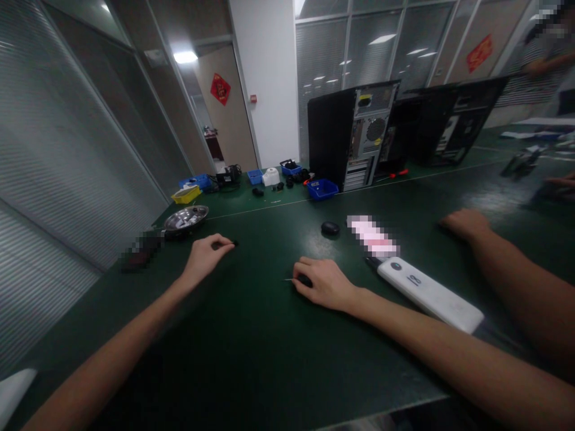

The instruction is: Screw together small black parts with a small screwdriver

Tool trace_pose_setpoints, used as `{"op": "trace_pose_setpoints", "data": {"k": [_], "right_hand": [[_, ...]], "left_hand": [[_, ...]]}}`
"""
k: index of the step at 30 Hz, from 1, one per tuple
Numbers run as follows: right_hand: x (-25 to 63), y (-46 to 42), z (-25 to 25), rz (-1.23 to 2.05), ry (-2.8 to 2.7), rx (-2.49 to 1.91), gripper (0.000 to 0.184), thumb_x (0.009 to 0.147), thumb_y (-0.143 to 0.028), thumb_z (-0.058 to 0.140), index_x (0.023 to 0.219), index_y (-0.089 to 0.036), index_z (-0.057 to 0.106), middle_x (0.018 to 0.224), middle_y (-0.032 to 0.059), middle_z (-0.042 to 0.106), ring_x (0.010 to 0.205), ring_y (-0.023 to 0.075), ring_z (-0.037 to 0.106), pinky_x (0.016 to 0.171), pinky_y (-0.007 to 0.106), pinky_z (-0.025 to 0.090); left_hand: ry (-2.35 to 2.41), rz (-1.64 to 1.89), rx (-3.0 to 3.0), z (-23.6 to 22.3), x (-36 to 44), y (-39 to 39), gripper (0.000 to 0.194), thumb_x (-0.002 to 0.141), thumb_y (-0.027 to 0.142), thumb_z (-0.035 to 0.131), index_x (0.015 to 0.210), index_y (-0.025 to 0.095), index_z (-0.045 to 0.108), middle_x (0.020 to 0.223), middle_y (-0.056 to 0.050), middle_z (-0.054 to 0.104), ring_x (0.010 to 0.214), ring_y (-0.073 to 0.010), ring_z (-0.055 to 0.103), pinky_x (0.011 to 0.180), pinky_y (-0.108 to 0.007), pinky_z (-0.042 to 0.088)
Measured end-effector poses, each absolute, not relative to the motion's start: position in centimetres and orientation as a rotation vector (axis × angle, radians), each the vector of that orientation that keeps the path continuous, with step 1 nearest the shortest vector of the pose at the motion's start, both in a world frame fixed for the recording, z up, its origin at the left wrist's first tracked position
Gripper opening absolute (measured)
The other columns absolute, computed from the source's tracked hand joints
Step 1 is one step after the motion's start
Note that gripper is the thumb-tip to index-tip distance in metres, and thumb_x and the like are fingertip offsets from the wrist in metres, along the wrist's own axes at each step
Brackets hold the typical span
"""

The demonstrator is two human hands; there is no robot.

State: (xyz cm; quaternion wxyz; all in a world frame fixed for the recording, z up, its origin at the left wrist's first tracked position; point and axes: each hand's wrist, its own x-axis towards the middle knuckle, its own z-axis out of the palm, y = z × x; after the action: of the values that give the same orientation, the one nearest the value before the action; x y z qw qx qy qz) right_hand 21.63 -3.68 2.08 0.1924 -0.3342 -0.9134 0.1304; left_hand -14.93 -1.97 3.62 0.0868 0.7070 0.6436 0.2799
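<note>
My left hand (204,258) is over the left part of the green table, with thumb and fingers pinched on a small black piece (236,243). What kind of piece it is, I cannot make out. My right hand (324,283) rests low on the table, its fingers curled round a black tool with a thin metal shaft (287,279) that points left. Most of that tool is hidden by the fingers. A black computer mouse (330,228) lies just beyond my right hand. Beside my right forearm is a white oblong device (429,293) marked 18.
Another person's hand (467,224) rests at the right. A metal pan (185,219) with pieces in it stands left. Blue tray (322,189), yellow tray (186,194) and small black parts line the back, near computer towers (332,134). A blurred-out phone-like thing (372,235) lies mid-right.
</note>
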Motion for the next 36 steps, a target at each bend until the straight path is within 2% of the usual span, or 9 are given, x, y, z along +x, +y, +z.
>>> {"op": "trace_pose_setpoints", "data": {"k": [3,6,9,12,18,23,29,36], "right_hand": [[21.6,-3.7,2.0,0.346,-2.559,-0.951,0.014,0.096,-0.032,0.058,0.099,-0.021,0.065,0.098,0.0018,0.065,0.077,0.0129,0.057,0.065,0.026,0.034],[21.5,-3.8,2.0,0.315,-2.539,-0.981,0.013,0.095,-0.032,0.059,0.097,-0.021,0.065,0.096,0.0015,0.065,0.076,0.0133,0.056,0.065,0.027,0.032],[21.4,-3.9,2.1,0.34,-2.539,-0.985,0.013,0.094,-0.032,0.059,0.095,-0.02,0.065,0.095,0.0014,0.065,0.076,0.0135,0.056,0.064,0.027,0.031],[21.4,-4.0,2.3,0.376,-2.571,-0.942,0.014,0.094,-0.033,0.059,0.095,-0.02,0.064,0.095,0.0013,0.065,0.074,0.013,0.055,0.063,0.027,0.031],[21.3,-4.2,2.6,0.381,-2.629,-0.879,0.016,0.096,-0.034,0.056,0.098,-0.021,0.064,0.097,0.0021,0.066,0.075,0.0133,0.056,0.064,0.027,0.032],[21.1,-4.3,2.4,0.361,-2.65,-0.869,0.016,0.098,-0.034,0.055,0.1,-0.02,0.064,0.098,0.0027,0.065,0.076,0.0136,0.057,0.065,0.027,0.034],[21.0,-4.3,2.0,0.371,-2.63,-0.808,0.018,0.102,-0.034,0.049,0.104,-0.02,0.061,0.1,0.0021,0.065,0.077,0.013,0.057,0.065,0.027,0.036],[20.8,-4.8,2.4,0.28,-2.706,-0.747,0.019,0.104,-0.034,0.047,0.104,-0.019,0.06,0.099,0.0029,0.063,0.074,0.0126,0.055,0.062,0.026,0.033]], "left_hand": [[1.419,0.762,2.201,2.8,-7.8,-5.4,0.022,0.094,0.042,0.064,0.1,0.023,0.074,0.108,-0.004,0.072,0.098,-0.0198,0.065,0.086,-0.032,0.051],[1.224,0.73,2.23,1.8,-4.2,-8.2,0.012,0.095,0.032,0.064,0.095,0.022,0.072,0.107,-0.003,0.07,0.098,-0.0169,0.064,0.088,-0.031,0.05],[1.227,0.758,2.219,1.5,-3.7,-9.1,0.009,0.095,0.028,0.064,0.095,0.021,0.07,0.11,-0.002,0.068,0.1,-0.0162,0.062,0.089,-0.03,0.049],[1.298,0.74,2.192,1.7,-4.2,-8.8,0.009,0.093,0.03,0.067,0.097,0.021,0.069,0.107,-0.002,0.068,0.093,-0.0158,0.061,0.08,-0.028,0.049],[1.356,0.708,2.192,1.5,-4.2,-8.7,0.026,0.093,0.036,0.068,0.115,0.024,0.069,0.1,-0.002,0.068,0.082,-0.0149,0.06,0.069,-0.027,0.046],[1.228,0.755,2.241,1.2,-4.4,-8.8,0.023,0.097,0.033,0.062,0.116,0.024,0.072,0.106,-0.004,0.069,0.088,-0.0158,0.063,0.077,-0.029,0.052],[1.145,0.822,2.212,1.5,-4.5,-8.8,0.021,0.097,0.029,0.061,0.112,0.025,0.075,0.113,-0.003,0.071,0.103,-0.0167,0.067,0.094,-0.032,0.055],[1.118,0.78,2.322,1.6,-4.2,-8.9,0.023,0.099,0.027,0.059,0.115,0.025,0.075,0.112,-0.005,0.071,0.101,-0.017,0.067,0.091,-0.032,0.056]]}}
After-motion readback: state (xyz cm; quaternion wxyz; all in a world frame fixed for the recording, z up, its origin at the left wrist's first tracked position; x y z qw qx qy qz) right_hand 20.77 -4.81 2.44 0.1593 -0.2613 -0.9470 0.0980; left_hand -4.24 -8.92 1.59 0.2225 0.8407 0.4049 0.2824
